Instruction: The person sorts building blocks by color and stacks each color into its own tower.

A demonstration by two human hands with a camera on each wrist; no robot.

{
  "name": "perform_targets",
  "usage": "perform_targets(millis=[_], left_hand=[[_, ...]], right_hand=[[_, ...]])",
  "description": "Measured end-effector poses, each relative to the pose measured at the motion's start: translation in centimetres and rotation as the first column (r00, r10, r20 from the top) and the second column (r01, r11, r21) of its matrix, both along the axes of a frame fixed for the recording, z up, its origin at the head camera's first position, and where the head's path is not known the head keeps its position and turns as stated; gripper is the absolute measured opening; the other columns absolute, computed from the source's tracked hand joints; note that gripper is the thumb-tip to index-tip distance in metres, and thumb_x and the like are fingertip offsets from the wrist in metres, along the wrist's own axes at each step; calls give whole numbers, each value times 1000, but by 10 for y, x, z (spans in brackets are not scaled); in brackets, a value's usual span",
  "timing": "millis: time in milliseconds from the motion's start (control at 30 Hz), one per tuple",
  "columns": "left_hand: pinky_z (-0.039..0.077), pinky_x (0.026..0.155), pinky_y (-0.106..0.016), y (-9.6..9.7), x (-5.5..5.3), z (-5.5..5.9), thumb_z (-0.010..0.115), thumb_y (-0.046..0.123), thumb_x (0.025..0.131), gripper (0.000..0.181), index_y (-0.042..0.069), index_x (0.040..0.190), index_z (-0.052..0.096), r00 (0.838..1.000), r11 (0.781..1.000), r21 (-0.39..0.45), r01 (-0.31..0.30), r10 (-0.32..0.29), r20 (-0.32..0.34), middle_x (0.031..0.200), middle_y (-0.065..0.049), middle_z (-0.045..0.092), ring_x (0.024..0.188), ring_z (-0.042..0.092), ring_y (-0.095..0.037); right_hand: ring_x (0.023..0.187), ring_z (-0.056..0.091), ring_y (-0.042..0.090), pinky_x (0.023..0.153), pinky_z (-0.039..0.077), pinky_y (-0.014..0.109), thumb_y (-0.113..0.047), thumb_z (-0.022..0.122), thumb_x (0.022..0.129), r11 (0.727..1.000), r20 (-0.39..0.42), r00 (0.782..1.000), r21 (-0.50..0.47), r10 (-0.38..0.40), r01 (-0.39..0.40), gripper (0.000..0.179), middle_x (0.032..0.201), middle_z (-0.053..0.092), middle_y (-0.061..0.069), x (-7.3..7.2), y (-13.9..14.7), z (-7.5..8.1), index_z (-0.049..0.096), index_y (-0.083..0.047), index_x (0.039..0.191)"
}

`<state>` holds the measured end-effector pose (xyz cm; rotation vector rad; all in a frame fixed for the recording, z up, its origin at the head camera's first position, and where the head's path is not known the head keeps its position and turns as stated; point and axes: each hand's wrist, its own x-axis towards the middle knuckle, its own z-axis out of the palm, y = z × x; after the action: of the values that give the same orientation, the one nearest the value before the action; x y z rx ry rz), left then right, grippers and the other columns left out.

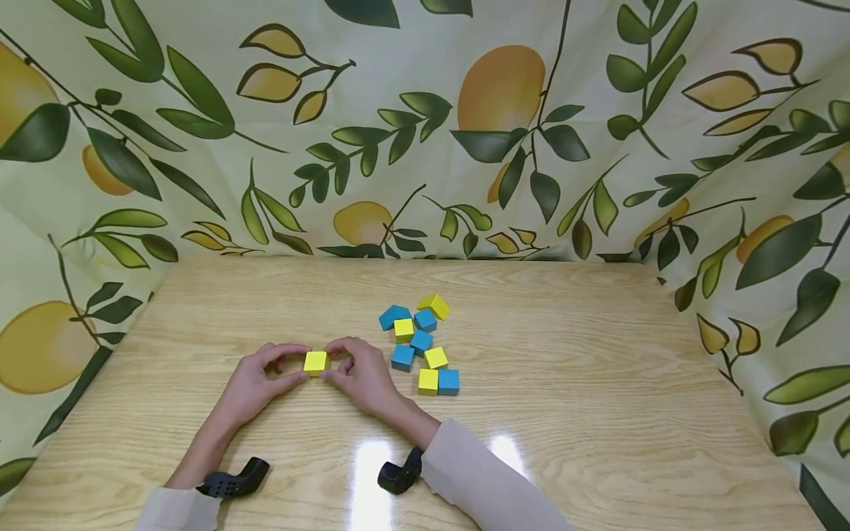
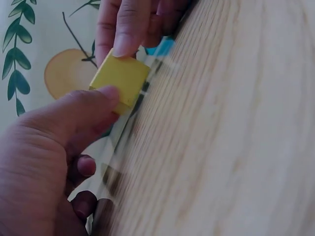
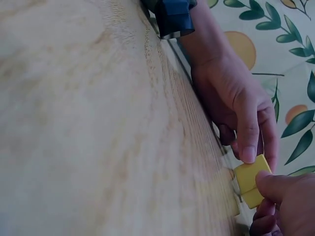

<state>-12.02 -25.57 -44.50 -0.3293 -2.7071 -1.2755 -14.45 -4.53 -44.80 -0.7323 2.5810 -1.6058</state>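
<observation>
The biggest danger looks like an uneven squeeze: the left hand [image 1: 255, 380] at 9 o'clock and the right hand [image 1: 365, 376] at 3 o'clock each have a narrow grip, thumb and finger pinching one yellow block [image 1: 316, 362] between them, so if one side pressed harder, it could twist or pop out. Next would be a sideways sweep: the right hand sits between that block and the loose blocks [image 1: 421, 340], and a swing toward 3 o'clock could knock the nearest blue block [image 1: 402, 358] into its neighbours. Least of all, the fingertips could crowd each other; whether the held block's underside meets the bench [image 1: 564, 405] I cannot tell.

Around it, largest first: a leaf-and-fruit cloth [image 1: 564, 221] hangs at 12 o'clock, beyond the pale wooden bench. The right sleeve [image 1: 491, 479] lies at 4 o'clock, the left sleeve [image 1: 178, 510] at 7. One black wrist device [image 1: 235, 479] sits at 7 and another black device [image 1: 401, 472] at 5; either might drag on something low. Smallest are the loose blocks, blue and yellow, bunched toward 3 o'clock
</observation>
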Motion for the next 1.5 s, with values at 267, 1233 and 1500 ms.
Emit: perform_targets(millis=[267,1233,1500], left_hand=[[34,60,-26,0,4,-6,79,17,80,34,15,113,69,999,1000,-8,24,-25,-38,78,-1,48,71,42,-13],[39,67,-25,0,6,-6,79,22,80,38,20,116,69,1000,999,-36,-4,3,-29,89,4,55,79,44,-11],[41,68,-25,3,3,-4,79,22,79,38,18,116,69,1000,999,-39,-3,2,-28,89,4,55,80,46,-11]], right_hand=[[59,47,-3,53,42,15,-17,78,82,999,-30,999,45,9,-8,33,87,57,-5,3,1,-4,64,-9,111],[63,46,-5,54,42,13,-16,76,83,997,-84,996,69,33,-27,34,100,60,0,5,1,-4,62,-9,113],[65,48,-4,57,42,12,-15,75,84,998,-120,992,60,42,-35,35,96,57,1,4,4,-2,60,-10,115]])
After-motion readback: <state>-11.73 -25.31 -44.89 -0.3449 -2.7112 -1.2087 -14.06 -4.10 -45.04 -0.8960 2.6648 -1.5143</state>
